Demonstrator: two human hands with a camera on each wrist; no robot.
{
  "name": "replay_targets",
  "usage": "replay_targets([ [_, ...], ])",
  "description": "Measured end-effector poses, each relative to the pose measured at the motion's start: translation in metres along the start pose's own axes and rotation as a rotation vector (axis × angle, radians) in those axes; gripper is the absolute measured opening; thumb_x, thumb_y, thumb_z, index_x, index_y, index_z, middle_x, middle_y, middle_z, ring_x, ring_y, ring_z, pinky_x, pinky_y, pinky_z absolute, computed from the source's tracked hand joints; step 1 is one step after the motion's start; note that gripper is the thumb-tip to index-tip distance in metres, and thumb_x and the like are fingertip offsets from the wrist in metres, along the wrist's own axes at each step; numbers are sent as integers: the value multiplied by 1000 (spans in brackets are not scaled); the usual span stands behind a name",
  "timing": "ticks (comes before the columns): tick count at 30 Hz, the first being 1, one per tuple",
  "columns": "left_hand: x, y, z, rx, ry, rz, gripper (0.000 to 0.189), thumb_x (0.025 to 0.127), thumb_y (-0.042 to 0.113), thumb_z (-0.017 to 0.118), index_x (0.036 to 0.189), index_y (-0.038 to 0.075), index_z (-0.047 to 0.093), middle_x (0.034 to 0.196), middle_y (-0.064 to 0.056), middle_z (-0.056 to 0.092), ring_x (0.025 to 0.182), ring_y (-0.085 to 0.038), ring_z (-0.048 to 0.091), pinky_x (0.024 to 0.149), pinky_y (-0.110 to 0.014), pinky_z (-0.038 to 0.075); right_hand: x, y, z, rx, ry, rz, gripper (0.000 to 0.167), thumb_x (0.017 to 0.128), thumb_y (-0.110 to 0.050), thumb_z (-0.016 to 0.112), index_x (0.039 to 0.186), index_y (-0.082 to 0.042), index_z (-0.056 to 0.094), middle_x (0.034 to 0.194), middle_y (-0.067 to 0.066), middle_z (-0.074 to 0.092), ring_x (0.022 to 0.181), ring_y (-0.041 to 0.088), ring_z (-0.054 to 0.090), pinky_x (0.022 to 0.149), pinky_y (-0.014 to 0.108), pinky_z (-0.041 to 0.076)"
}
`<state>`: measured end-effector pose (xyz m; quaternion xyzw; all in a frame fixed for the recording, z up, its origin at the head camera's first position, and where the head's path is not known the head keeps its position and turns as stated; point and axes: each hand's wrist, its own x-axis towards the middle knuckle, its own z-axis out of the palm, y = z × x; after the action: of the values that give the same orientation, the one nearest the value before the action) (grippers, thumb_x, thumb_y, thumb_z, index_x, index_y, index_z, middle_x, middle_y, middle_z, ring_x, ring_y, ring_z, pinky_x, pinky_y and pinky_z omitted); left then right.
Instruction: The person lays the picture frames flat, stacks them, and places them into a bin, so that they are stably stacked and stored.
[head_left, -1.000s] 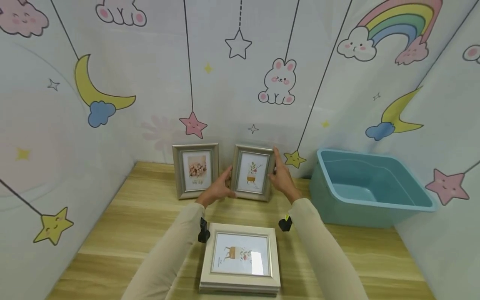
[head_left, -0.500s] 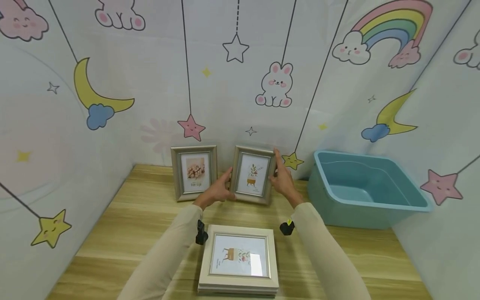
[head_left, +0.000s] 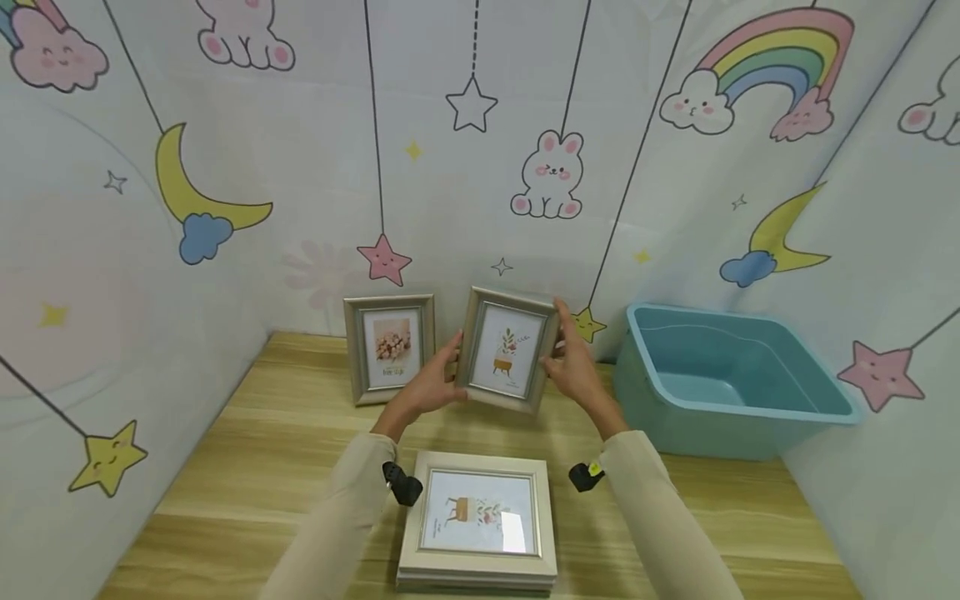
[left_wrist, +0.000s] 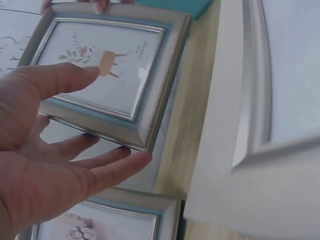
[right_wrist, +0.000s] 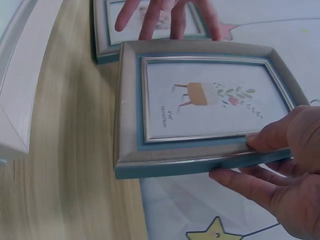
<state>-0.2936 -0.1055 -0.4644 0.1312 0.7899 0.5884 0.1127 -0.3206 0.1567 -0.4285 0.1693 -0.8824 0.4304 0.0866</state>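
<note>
Tilted plant-picture frame [head_left: 507, 350]
Right hand [head_left: 579, 371] pinches its right side; left hand [head_left: 426, 385], fingers extended, touches the left side.

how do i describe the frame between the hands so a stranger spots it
In the head view, find the blue tub at right. Just left of it, between the left hand and the right hand, is a tilted grey frame. Its plant picture sets it apart from the flower frame on its left, and its grey colour from the cream frame lying in front.
</note>
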Motion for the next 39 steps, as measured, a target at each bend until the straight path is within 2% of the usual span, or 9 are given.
replay_targets([
  [3,-11,5,4,-11,12,17,106,85,-4,69,162,29,3,167,-22,9,145,-54,26,107,-60,44,-7,-9,-5,-13,16,-7,97,87,12,64,161,-23,13,115,26,57,96,42,67,65,40,60],
  [7,-23,8,8,-6,38,50,106,85,-2,71,162,28,5,167,-20,10,146,-53,24,108,-63,41,-17,-22,-9,-37,35,26,98,87,9,67,161,-25,14,116,24,56,98,40,67,66,40,59],
  [13,-40,10,12,-29,132,85,105,85,-2,71,162,29,7,167,-16,14,149,-49,21,110,-66,37,-30,-41,-10,-44,77,24,99,86,8,69,161,-26,14,114,24,59,98,39,68,67,41,60],
  [18,-55,11,18,-57,191,123,103,85,-2,70,162,29,9,168,-11,15,149,-46,22,110,-65,37,-43,-54,-9,4,92,28,101,85,9,70,161,-29,15,117,26,60,98,41,69,64,41,61],
  [24,-70,8,28,-82,267,152,100,84,-4,71,162,23,14,167,-15,18,149,-44,25,111,-67,35,-57,-60,-5,62,113,30,104,82,13,70,160,-30,16,114,27,61,95,43,70,60,38,61],
  [30,-74,1,45,-234,367,175,96,81,-10,70,160,8,18,165,-21,16,151,-43,19,116,-62,28,-68,-62,1,44,182,-10,106,79,13,73,159,-29,20,111,27,64,91,41,71,59,38,62],
  [33,-75,-1,51,-341,445,169,93,82,-11,69,159,4,20,165,-21,17,152,-42,18,118,-60,27,-71,-62,2,54,198,-18,106,79,14,73,160,-29,19,111,28,63,91,42,70,59,37,62],
  [36,-77,-3,56,-477,535,149,88,84,-10,67,158,2,20,165,-21,17,151,-43,18,117,-56,31,-73,-62,3,91,198,-4,106,80,15,72,160,-29,18,112,28,62,91,43,70,58,37,62],
  [39,-79,-8,60,-662,605,138,84,89,-6,62,159,3,16,164,-22,18,150,-46,21,115,-45,38,-76,-62,4,167,185,27,105,81,15,69,160,-31,17,118,29,60,95,45,69,61,42,63],
])
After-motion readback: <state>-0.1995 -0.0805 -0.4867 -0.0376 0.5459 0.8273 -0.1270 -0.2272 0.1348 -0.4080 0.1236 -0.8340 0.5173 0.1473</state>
